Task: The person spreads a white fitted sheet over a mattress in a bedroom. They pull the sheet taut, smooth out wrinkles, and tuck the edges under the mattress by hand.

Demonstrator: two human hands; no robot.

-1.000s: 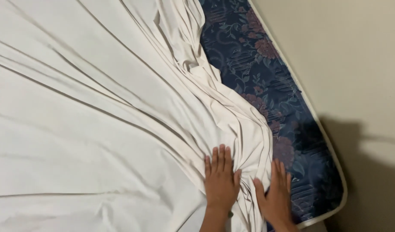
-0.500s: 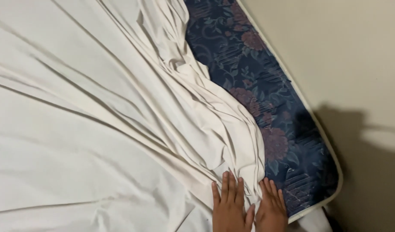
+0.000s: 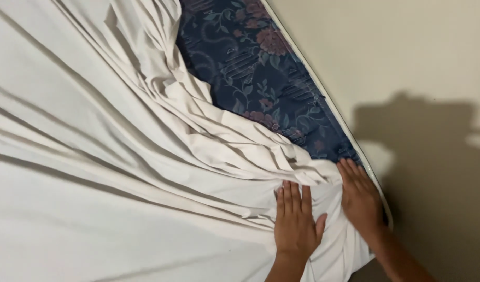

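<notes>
A cream bed sheet lies bunched in long folds over a dark blue floral mattress. My left hand presses flat on the sheet near the mattress corner, fingers together and pointing up. My right hand rests flat beside it at the mattress edge, on the gathered sheet where it meets the bare floral fabric. Neither hand grips anything that I can see.
A plain beige wall runs along the right of the mattress, with a dark shadow cast on it. The mattress has a pale piped edge.
The sheet has been drawn further over the mattress corner, covering more floral fabric. Both hands sit higher in view and a little further apart, and the right hand has reached the mattress edge.
</notes>
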